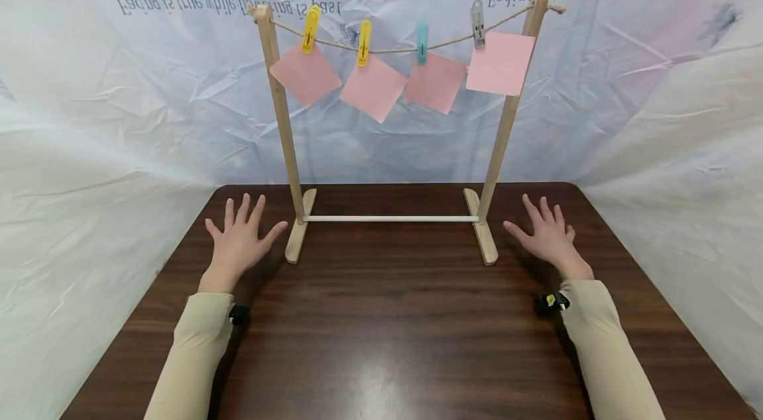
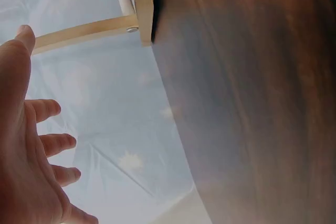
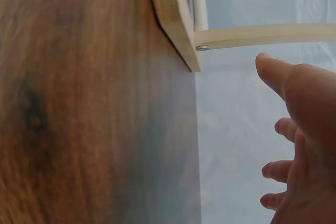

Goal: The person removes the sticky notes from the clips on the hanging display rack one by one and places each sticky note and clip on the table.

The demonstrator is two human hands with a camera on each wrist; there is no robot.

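Note:
A wooden stand (image 1: pixel 279 115) with a twine line (image 1: pixel 390 50) between its two posts stands at the back of the table. From the line hang several pink paper squares (image 1: pixel 373 87), held by two yellow clothespins (image 1: pixel 364 44), a blue clothespin (image 1: pixel 422 42) and a grey clothespin (image 1: pixel 477 24). The left one and the middle ones hang by a corner; the right one overlaps the right post. My left hand (image 1: pixel 237 244), fingers spread, is beside the stand's left foot (image 1: pixel 301 228) and holds nothing. Beyond the right foot (image 1: pixel 481 228), my right hand (image 1: pixel 550 240) is likewise spread and bare.
A white rod (image 1: pixel 390 218) joins the feet low down. The dark wood table (image 1: pixel 381 314) reaches toward me, and pale printed sheeting (image 1: pixel 107 102) surrounds its back and sides. Dark wrist devices (image 1: pixel 551 303) sit at both cuffs.

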